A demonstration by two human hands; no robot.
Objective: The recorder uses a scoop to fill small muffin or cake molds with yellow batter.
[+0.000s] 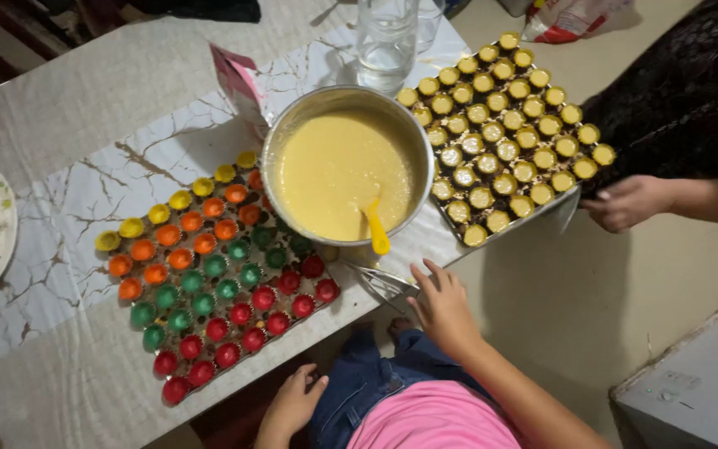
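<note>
My right hand (442,309) reaches toward the table's front edge with its fingers spread, the fingertips at a metal utensil (382,283) lying there. My left hand (294,403) rests low by my lap under the table edge, loosely curled and holding nothing. A steel bowl (269,141) of yellow batter stands mid-table with a yellow spoon (376,230) leaning in it. Left of the bowl lies a tray of empty yellow, orange, green and red cups (209,278). To the right sits a tray of batter-filled cups (500,125).
Another person's hand (629,202) grips the filled tray's right corner. A glass water jug (386,41) and a pink carton (238,83) stand behind the bowl. A white plate (12,224) sits at the far left. A grey appliance (700,391) stands at the lower right.
</note>
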